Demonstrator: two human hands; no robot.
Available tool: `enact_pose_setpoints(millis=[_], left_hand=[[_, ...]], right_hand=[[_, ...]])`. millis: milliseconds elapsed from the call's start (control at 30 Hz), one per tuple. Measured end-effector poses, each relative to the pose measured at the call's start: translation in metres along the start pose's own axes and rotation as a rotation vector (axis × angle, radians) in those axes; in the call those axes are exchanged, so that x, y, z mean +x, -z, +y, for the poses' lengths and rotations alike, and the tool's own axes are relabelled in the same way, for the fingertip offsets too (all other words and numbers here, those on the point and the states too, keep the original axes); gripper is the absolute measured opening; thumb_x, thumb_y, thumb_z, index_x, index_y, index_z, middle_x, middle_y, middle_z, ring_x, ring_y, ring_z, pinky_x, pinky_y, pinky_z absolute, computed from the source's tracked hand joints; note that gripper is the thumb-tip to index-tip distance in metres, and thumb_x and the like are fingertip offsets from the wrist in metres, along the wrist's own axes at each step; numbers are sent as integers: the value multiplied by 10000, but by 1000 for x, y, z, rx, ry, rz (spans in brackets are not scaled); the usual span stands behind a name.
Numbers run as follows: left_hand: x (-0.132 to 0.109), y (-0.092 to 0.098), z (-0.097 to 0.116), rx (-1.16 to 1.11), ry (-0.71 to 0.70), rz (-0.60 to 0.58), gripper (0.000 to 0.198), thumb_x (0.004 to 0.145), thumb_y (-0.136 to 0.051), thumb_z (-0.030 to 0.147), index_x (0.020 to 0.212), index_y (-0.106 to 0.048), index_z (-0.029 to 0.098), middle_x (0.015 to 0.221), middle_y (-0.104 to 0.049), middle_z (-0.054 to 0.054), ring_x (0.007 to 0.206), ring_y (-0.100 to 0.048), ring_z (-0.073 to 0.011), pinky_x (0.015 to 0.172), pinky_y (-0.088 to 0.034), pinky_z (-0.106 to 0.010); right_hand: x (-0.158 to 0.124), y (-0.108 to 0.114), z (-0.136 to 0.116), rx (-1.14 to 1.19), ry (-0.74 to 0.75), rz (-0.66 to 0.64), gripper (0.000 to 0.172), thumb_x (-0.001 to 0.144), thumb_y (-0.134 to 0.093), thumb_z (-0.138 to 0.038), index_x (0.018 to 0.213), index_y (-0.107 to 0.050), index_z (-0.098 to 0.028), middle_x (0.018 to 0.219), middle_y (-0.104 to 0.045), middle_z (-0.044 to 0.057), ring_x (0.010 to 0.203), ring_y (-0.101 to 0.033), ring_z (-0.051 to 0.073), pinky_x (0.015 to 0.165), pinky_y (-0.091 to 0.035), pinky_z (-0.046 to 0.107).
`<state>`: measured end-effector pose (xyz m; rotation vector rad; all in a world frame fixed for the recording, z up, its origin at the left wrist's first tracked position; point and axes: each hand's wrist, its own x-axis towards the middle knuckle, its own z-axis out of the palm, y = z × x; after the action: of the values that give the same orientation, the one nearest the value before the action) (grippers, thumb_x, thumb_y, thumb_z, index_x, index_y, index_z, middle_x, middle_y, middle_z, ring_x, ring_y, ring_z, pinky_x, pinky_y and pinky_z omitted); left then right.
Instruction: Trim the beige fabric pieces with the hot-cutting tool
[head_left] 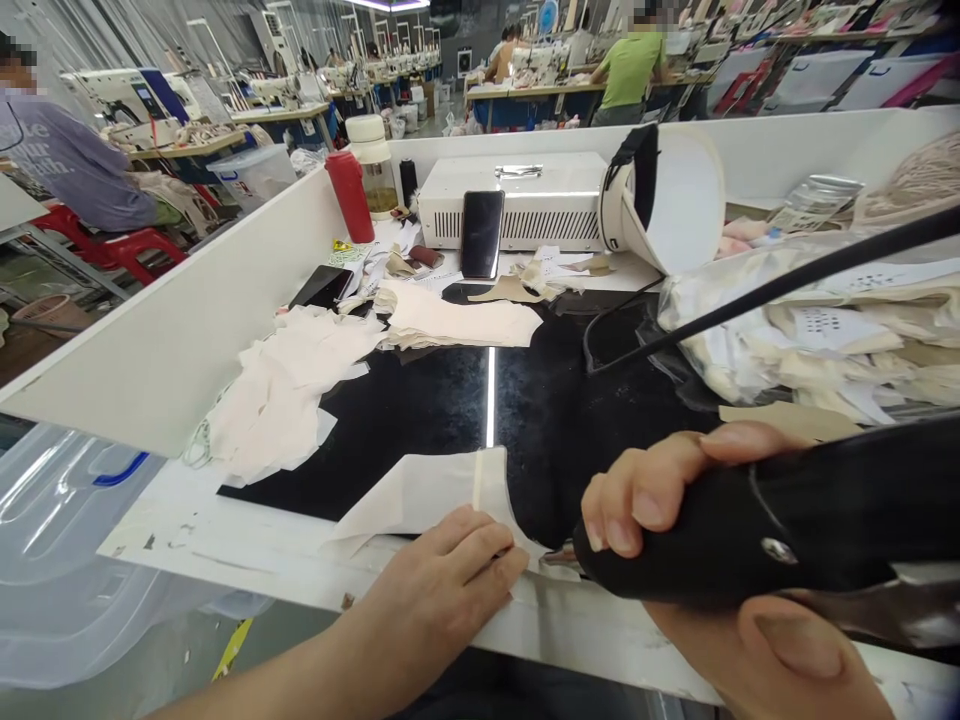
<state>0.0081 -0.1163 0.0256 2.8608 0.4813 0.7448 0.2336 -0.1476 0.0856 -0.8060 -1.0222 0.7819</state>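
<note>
In the head view, my left hand [461,575] rests on a cream fabric piece [427,490] at the table's front edge. Its fingers are curled together and hold the cloth by its near part. A pale strip runs up the piece under my fingers. My right hand [660,490] is wrapped round a thick black handheld tool [847,510] with a metal tip [562,557]. That tip meets the right corner of the cloth, close to my left fingertips; exact contact is hard to see. Beyond lie a stack of cut cream pieces [457,318] and a loose pile of pale pieces [292,375].
A black cable [780,290] crosses on the right before a plastic bag of cut pieces [825,320]. Behind stand a vented white box [517,200], a phone [481,235] and a red bottle [350,197]. A low white partition [187,280] borders the left. Other people sit beyond.
</note>
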Motion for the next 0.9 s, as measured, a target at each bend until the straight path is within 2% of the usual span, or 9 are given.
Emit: enact_pose_setpoints(millis=[100, 300, 567, 767, 900], left_hand=[[-3, -4, 0, 10, -2, 9, 280, 1229, -465, 69, 1364, -711, 66, 1200, -792, -125, 1145, -771, -235, 1184, -679, -408], [-12, -8, 2, 13, 9, -4, 283, 1212, -505, 53, 1407, -710, 53, 1221, -779, -120, 1178, -762, -239, 1237, -655, -442], [-5, -5, 6, 18, 2, -16, 302, 1214, -487, 48, 1417, -711, 48, 1224, -773, -116, 1177, -751, -237, 1246, -643, -435], [-15, -8, 6, -15, 29, -50, 322, 1229, -501, 95, 1483, -699, 91, 1329, -768, -133, 1330, -741, -237, 1345, -578, -447], [-20, -9, 4, -4, 34, -56, 329, 1235, -485, 101, 1481, -704, 104, 1344, -775, -126, 1344, -745, -235, 1338, -589, -445]], right_hand=[[3, -9, 0, 65, 65, 6, 388, 938, -989, -493, 1185, -746, -320, 782, -713, -33, 562, -612, 155, 525, -568, 314], [2, -12, 3, 182, 54, 101, 464, 859, -1071, -460, 1206, -794, -321, 798, -751, -39, 578, -663, 165, 522, -608, 322], [3, -11, 3, 165, 61, 63, 425, 880, -1066, -442, 1188, -812, -297, 816, -788, -41, 591, -679, 148, 565, -624, 304], [5, -10, 3, 145, 68, 59, 399, 899, -1051, -428, 1187, -799, -316, 801, -768, -44, 566, -653, 154, 534, -606, 306], [6, 0, -6, 124, -10, 20, 415, 863, -1072, -452, 1163, -812, -333, 796, -747, -31, 590, -678, 182, 538, -633, 352]])
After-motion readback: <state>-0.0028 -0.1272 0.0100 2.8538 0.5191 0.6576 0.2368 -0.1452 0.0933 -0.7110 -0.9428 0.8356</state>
